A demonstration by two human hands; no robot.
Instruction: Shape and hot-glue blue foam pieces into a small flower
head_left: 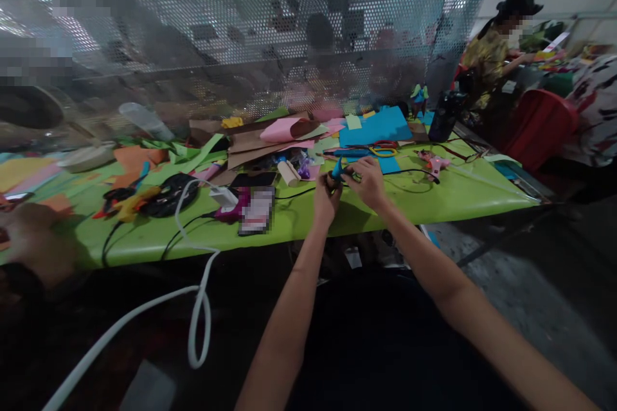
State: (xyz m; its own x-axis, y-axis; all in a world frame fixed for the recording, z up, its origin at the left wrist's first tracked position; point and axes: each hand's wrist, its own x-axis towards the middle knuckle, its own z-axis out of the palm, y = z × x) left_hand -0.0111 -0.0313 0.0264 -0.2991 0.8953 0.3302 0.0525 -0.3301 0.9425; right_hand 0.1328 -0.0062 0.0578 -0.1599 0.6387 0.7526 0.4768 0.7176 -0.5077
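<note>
Above the front part of the green-covered table, my left hand (328, 198) is closed around the lower end of a small blue cone-like piece (337, 169), with something dark beside it. My right hand (367, 181) pinches the same blue piece from the right side. Whether the piece is paper or foam I cannot tell. Just behind my hands lie scissors (384, 149) with orange-yellow handles and a large blue sheet (378, 128). A beige roll (288, 174) rests left of my left hand. Over to the right lies a pink glue gun (431, 164) with its cord.
A phone (256, 210), a magenta power strip (234, 209) with a white charger, and a yellow glue gun (137, 203) occupy the left. A white cable (202, 282) hangs off the front edge. A dark bottle (447, 117) stands right. A co-worker (496, 54) sits beyond.
</note>
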